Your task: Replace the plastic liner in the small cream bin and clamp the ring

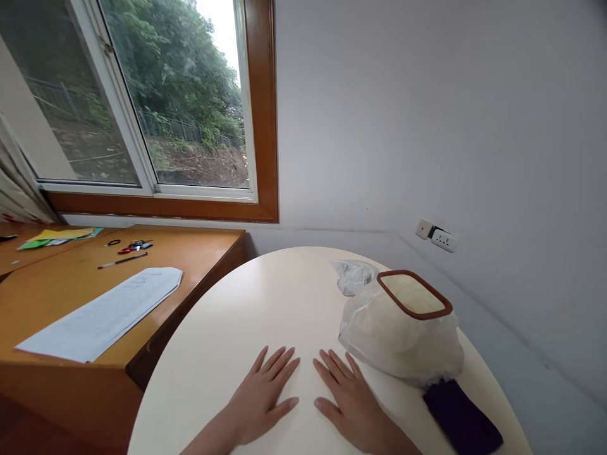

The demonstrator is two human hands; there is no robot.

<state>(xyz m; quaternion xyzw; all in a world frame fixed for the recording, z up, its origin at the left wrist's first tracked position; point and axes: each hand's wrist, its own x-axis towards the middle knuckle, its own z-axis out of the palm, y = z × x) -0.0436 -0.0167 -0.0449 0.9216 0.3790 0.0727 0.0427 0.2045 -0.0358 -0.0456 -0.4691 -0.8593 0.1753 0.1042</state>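
Observation:
My left hand [263, 395] lies flat on the round white table [265, 297], palm down, fingers spread, holding nothing. Beside it my right hand [349, 401] rests the same way, a small gap between the two thumbs. Just beyond the right hand stands a bulky whitish translucent bag [403, 344]; what it holds is not clear. On its top sits a brown rounded-rectangular frame [415, 314] around a cream panel. A crumpled clear plastic bag [355, 277] lies behind it. Nearer me, a folded dark purple cloth [462, 417] touches the bag's front.
To the left, a wooden desk [203, 243] bears paper sheets [109, 309], a pen [122, 261], scissors [135, 246] and coloured papers [59, 235]. A window [190, 95] is above it. A wall socket [444, 240] is at the right, behind the table.

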